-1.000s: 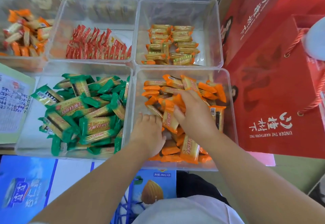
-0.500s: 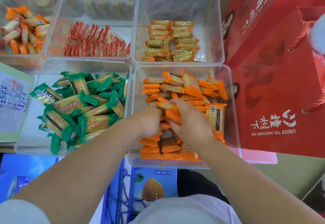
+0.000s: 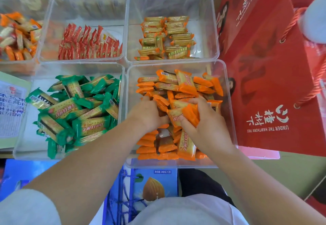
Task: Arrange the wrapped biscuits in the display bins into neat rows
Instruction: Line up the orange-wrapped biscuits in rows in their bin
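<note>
White short sleeve (image 3: pixel 28 207) on the left arm at the near edge, white shirt front (image 3: pixel 185 210) low in the middle, dark trousers (image 3: pixel 199 182) just past it; forearms, left hand (image 3: pixel 148 113) and right hand (image 3: pixel 210 127) all bare

red gift bag (image 3: pixel 268 87) printed "UNDER THE HAWTHORN TREE", blue carton (image 3: pixel 164 177) marked "240mL×20"

Your left hand (image 3: pixel 149 113) has come up from the near-left corner of the orange bin (image 3: pixel 167 164) to meet your right hand (image 3: pixel 208 126) mid-pile. Right hand now bunches several orange packets (image 3: pixel 183 113). The left fingers seem to press the same bundle, but their grip is hidden.
</note>
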`<state>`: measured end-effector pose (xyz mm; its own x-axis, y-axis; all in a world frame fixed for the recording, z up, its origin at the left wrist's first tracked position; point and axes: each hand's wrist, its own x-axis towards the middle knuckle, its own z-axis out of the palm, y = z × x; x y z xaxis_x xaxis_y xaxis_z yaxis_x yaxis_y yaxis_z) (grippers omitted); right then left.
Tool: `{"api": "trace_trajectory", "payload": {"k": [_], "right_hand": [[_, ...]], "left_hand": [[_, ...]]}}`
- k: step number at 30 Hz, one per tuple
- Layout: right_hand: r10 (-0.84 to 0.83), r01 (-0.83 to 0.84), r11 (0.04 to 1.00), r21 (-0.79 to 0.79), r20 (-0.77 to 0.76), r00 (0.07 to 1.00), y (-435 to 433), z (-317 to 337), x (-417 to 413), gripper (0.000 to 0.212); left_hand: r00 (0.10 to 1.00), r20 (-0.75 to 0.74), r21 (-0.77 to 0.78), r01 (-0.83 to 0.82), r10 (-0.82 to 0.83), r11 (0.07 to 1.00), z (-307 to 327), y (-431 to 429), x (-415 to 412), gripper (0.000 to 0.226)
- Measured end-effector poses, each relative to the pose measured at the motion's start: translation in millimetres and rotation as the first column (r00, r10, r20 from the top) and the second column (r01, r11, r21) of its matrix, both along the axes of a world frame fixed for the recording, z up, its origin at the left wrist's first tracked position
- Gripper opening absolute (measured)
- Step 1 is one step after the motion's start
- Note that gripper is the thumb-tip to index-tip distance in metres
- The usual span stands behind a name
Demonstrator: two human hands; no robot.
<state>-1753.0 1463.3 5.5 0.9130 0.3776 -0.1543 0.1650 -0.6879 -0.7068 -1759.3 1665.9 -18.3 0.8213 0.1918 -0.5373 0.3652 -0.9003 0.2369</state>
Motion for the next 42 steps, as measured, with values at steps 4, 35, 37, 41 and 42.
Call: {"api": "trace_trajectory", "payload": {"k": [4, 35, 37, 41, 42], "right_hand": [[0.006, -0.006, 1.000, 0.004, -0.025, 1.000, 2.3, -1.9, -3.2, 0.043], [0.127, -0.126, 0.986, -0.108, -0.003, 0.992, 15.1, -9.8, -14.1, 0.051], [0.132, -0.133, 0.985, -0.107, -0.017, 0.991, 17.7, -9.4, -12.6, 0.048], [0.073, -0.073, 0.997, 0.028, -0.016, 0.997, 26.5, -2.2, -8.0, 0.044], [0.030, -0.029, 0.996, 0.079, -0.012, 0.999, 30.6, 0.7, -5.6, 0.044]], "left_hand": [[0.998, 0.002, 0.044, -0.058, 0.058, 0.997, -8.2, -10.6, -14.6, 0.067], [0.866, -0.147, 0.270, 0.501, -0.479, 0.822, 20.5, 22.5, -1.0, 0.054], [0.872, -0.118, 0.297, 0.487, -0.475, 0.821, 18.9, 23.2, -7.4, 0.051], [0.883, -0.076, 0.300, 0.463, -0.463, 0.834, 12.6, 24.7, -20.3, 0.055], [0.889, -0.069, 0.293, 0.452, -0.453, 0.843, 11.5, 24.4, -22.9, 0.055]]}}
